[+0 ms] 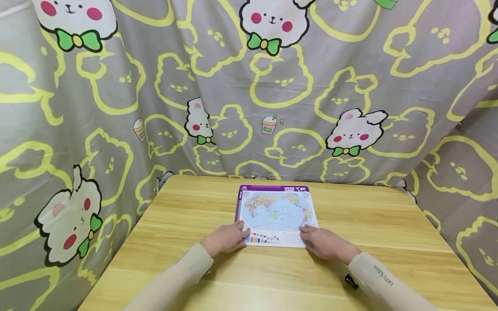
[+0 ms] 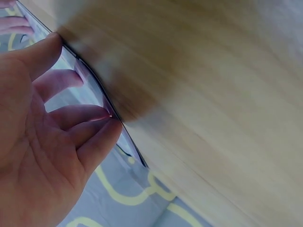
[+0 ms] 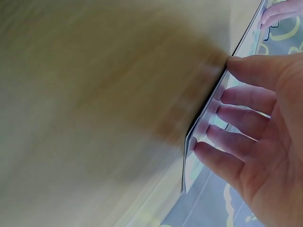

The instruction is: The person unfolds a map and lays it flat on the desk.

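Observation:
A world map sheet (image 1: 274, 211) with a purple border along its top and left lies on the wooden table, upright to the person. My left hand (image 1: 227, 237) rests at its lower left corner, fingertips on the printed face. In the left wrist view, the thumb of the left hand (image 2: 52, 118) is at the sheet's dark edge. On the lower right corner lies my right hand (image 1: 324, 242). The right wrist view has the fingers (image 3: 244, 120) fairly straight, tips touching the glossy sheet (image 3: 196, 163), thumb at its edge. That edge looks like thin layers together.
The wooden table (image 1: 186, 276) extends around the sheet on all sides. A grey curtain (image 1: 233, 86) with yellow outlines and white rabbit faces hangs behind the table and along both sides. A small black object (image 1: 351, 282) shows under the right sleeve (image 1: 385, 276).

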The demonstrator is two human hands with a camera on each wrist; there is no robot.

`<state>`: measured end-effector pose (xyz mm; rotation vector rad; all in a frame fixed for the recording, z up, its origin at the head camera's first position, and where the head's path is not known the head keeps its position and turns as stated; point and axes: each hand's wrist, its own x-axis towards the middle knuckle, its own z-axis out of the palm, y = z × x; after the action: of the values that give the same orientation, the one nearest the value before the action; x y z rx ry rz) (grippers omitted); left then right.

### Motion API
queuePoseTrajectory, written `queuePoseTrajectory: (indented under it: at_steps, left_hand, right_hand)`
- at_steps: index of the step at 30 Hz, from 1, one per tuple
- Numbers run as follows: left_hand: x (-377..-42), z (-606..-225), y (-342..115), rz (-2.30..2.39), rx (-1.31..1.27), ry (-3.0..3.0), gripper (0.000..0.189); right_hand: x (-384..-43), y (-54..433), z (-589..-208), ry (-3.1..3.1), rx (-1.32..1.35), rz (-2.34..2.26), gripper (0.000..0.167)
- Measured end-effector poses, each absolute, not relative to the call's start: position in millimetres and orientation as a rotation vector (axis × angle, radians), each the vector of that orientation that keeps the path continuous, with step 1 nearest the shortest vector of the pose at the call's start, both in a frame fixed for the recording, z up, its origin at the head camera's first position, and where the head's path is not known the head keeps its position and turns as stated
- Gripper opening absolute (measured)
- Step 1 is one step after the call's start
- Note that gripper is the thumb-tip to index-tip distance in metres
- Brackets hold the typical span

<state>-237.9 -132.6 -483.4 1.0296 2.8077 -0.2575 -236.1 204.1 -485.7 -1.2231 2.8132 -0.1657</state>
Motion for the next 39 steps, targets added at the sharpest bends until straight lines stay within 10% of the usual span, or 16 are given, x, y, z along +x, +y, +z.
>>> queuePoseTrajectory:
  at_steps: [39]
  left_hand:
    - [-216,-474,-112,-0.306,1.148,2.742,0.051]
  right_hand:
    - [-256,223,-491,2.849,-1.169,-0.216,0.031]
